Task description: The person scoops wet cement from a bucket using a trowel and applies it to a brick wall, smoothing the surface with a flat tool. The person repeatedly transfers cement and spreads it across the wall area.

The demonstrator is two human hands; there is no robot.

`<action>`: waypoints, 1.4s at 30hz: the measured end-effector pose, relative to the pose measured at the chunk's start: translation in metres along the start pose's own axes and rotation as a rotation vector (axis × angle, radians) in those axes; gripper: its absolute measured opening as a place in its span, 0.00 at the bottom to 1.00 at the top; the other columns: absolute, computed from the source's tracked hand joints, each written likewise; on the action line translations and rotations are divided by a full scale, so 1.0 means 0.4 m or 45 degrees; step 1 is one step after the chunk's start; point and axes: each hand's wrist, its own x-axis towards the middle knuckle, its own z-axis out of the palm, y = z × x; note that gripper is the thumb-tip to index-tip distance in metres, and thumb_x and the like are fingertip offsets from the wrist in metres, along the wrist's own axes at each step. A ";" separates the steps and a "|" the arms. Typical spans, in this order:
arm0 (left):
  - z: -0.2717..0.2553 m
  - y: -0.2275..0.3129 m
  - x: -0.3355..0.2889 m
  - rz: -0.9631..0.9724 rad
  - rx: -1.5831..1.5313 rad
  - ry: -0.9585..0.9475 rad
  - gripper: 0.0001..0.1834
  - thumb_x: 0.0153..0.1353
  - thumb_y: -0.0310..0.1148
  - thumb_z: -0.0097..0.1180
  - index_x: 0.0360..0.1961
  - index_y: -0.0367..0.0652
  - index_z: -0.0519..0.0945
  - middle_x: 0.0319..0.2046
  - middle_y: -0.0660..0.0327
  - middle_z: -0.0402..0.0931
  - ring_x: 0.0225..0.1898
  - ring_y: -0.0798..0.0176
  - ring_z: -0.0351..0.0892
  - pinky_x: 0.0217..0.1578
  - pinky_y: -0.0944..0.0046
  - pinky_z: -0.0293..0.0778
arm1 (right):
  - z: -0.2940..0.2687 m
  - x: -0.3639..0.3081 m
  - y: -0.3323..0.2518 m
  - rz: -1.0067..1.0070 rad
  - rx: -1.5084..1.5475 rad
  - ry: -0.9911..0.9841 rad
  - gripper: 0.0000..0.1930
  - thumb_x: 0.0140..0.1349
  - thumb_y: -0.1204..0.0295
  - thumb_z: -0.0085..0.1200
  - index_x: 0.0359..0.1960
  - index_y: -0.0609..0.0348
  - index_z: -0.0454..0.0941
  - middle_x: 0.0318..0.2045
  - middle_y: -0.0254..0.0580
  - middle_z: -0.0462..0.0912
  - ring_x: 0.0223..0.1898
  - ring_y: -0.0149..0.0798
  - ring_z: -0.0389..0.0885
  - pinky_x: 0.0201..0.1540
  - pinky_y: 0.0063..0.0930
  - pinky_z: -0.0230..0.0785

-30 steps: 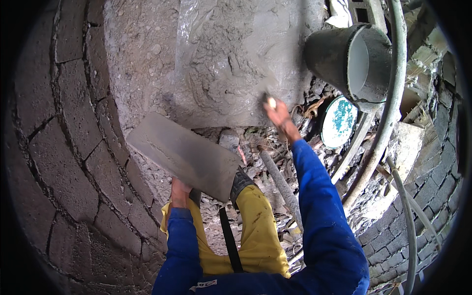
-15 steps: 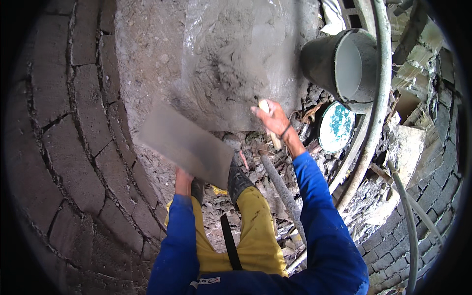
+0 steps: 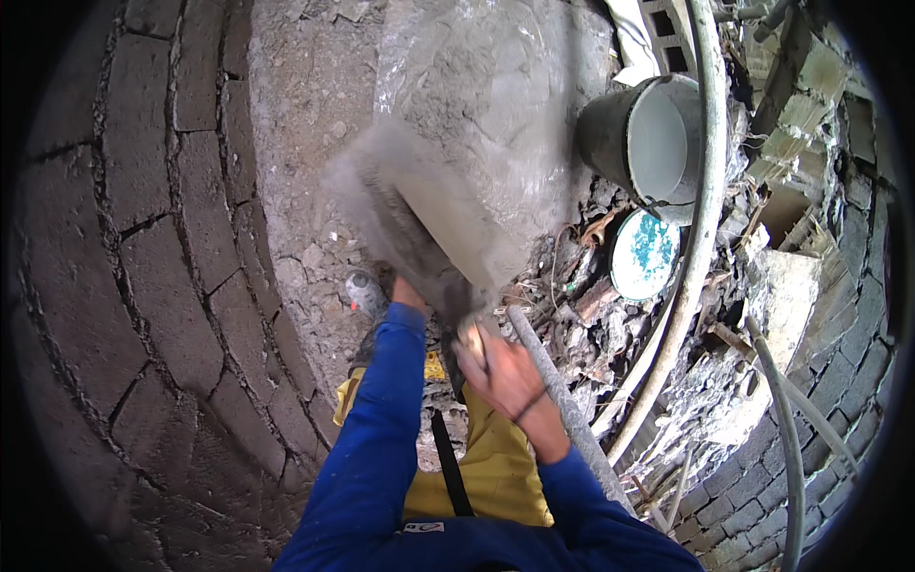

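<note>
My right hand [image 3: 500, 377] is closed round the wooden handle of a trowel [image 3: 471, 341], close in front of my body. The trowel's blade is smeared by motion. Just ahead of it, a flat grey mortar board [image 3: 456, 221] stands tilted, also blurred, with wet grey mortar along its far left side. Only the wrist and the back edge of my left hand [image 3: 410, 294] show; the hand grips the board from beneath and its fingers are hidden. Beyond the board, wet mortar [image 3: 496, 86] is spread on a sheet over the ground.
At the right stands a grey bucket [image 3: 610, 143] with a pale inside, beside a round white-and-teal lid [image 3: 646, 255]. A long pale pipe [image 3: 701, 200] curves past them over rubble. A block wall [image 3: 152, 229] runs along the left. A hollow block [image 3: 667, 33] lies at the top.
My right hand has come back toward my body, to the board's near end. The board has turned and tilted, and my left arm has moved forward and right. The view has shifted slightly.
</note>
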 end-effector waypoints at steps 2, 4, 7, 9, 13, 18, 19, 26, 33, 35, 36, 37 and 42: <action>-0.023 0.067 -0.027 0.022 0.070 0.153 0.25 0.74 0.44 0.43 0.65 0.39 0.67 0.59 0.58 0.73 0.58 0.55 0.73 0.60 0.55 0.71 | -0.073 -0.052 -0.034 -0.088 0.358 -0.028 0.13 0.70 0.62 0.48 0.43 0.60 0.71 0.26 0.47 0.81 0.26 0.48 0.85 0.29 0.37 0.79; -0.071 0.131 -0.058 0.049 0.121 0.285 0.25 0.74 0.44 0.43 0.65 0.39 0.68 0.59 0.58 0.73 0.57 0.56 0.74 0.59 0.55 0.71 | -0.033 -0.024 0.092 -0.062 0.598 0.193 0.11 0.71 0.62 0.48 0.42 0.58 0.71 0.25 0.39 0.79 0.24 0.40 0.81 0.28 0.31 0.76; -0.154 0.206 -0.137 0.051 0.172 0.457 0.25 0.74 0.44 0.44 0.64 0.39 0.68 0.58 0.58 0.74 0.57 0.56 0.74 0.59 0.55 0.72 | 0.047 0.092 0.331 0.464 1.203 0.241 0.09 0.72 0.63 0.46 0.39 0.54 0.71 0.22 0.30 0.73 0.23 0.26 0.73 0.22 0.20 0.66; -0.202 0.232 -0.229 0.092 0.173 0.582 0.25 0.74 0.44 0.44 0.64 0.39 0.69 0.58 0.58 0.74 0.57 0.56 0.74 0.59 0.55 0.72 | 0.177 0.208 0.584 0.585 0.754 0.388 0.13 0.70 0.60 0.51 0.35 0.57 0.74 0.21 0.31 0.73 0.21 0.27 0.71 0.21 0.24 0.64; -0.286 0.258 -0.309 0.045 0.191 0.726 0.25 0.74 0.44 0.44 0.63 0.39 0.69 0.57 0.58 0.75 0.56 0.56 0.75 0.58 0.56 0.72 | 0.370 0.393 0.688 0.540 0.513 0.430 0.18 0.64 0.57 0.60 0.31 0.61 0.75 0.19 0.35 0.75 0.21 0.28 0.71 0.23 0.31 0.66; -0.333 0.236 -0.410 0.051 0.136 0.842 0.24 0.73 0.44 0.45 0.63 0.40 0.70 0.56 0.58 0.75 0.55 0.57 0.75 0.58 0.56 0.72 | 0.330 0.669 0.453 0.505 1.111 0.074 0.15 0.64 0.60 0.60 0.28 0.53 0.69 0.15 0.31 0.69 0.13 0.28 0.66 0.14 0.28 0.61; -0.331 0.233 -0.416 0.049 0.129 0.841 0.24 0.73 0.44 0.45 0.63 0.40 0.70 0.56 0.58 0.75 0.55 0.57 0.75 0.58 0.56 0.72 | 0.305 0.678 0.414 0.560 1.251 -0.026 0.15 0.65 0.60 0.60 0.28 0.51 0.68 0.14 0.29 0.68 0.13 0.27 0.65 0.14 0.28 0.60; -0.281 0.238 -0.402 0.047 0.099 0.788 0.24 0.73 0.44 0.45 0.62 0.40 0.72 0.55 0.58 0.77 0.54 0.57 0.76 0.57 0.57 0.73 | 0.164 0.552 0.306 0.390 1.371 -0.158 0.13 0.69 0.64 0.55 0.28 0.51 0.67 0.12 0.27 0.62 0.10 0.25 0.61 0.09 0.26 0.55; -0.148 0.247 -0.314 0.004 0.124 0.595 0.23 0.73 0.44 0.46 0.61 0.40 0.73 0.53 0.58 0.78 0.53 0.58 0.77 0.56 0.58 0.73 | -0.058 0.283 0.065 0.104 0.928 -0.108 0.12 0.70 0.66 0.52 0.30 0.57 0.67 0.13 0.29 0.68 0.10 0.26 0.66 0.10 0.23 0.58; -0.096 0.228 -0.268 -0.014 0.144 0.494 0.23 0.73 0.44 0.46 0.61 0.40 0.73 0.53 0.58 0.78 0.52 0.58 0.77 0.56 0.58 0.73 | -0.102 0.159 -0.019 0.052 0.938 -0.099 0.09 0.69 0.67 0.48 0.32 0.58 0.68 0.15 0.30 0.69 0.10 0.26 0.66 0.11 0.22 0.58; -0.071 0.221 -0.250 -0.014 0.156 0.456 0.23 0.73 0.44 0.46 0.60 0.40 0.73 0.53 0.58 0.78 0.52 0.58 0.77 0.56 0.58 0.73 | -0.120 0.102 -0.070 0.059 0.997 -0.106 0.08 0.69 0.68 0.46 0.33 0.58 0.68 0.16 0.30 0.70 0.10 0.26 0.66 0.12 0.21 0.59; -0.040 0.211 -0.237 -0.026 0.164 0.408 0.23 0.73 0.44 0.46 0.60 0.40 0.74 0.52 0.58 0.78 0.52 0.58 0.77 0.56 0.58 0.73 | -0.139 0.044 -0.144 0.124 0.917 -0.085 0.07 0.67 0.69 0.43 0.36 0.58 0.69 0.19 0.29 0.71 0.12 0.25 0.66 0.14 0.22 0.59; 0.186 0.159 -0.201 -0.125 0.142 0.139 0.23 0.73 0.44 0.47 0.60 0.40 0.74 0.51 0.58 0.79 0.51 0.59 0.78 0.55 0.59 0.74 | -0.080 -0.143 -0.372 -0.228 0.003 0.240 0.12 0.67 0.67 0.53 0.41 0.67 0.72 0.23 0.49 0.78 0.23 0.45 0.80 0.27 0.39 0.74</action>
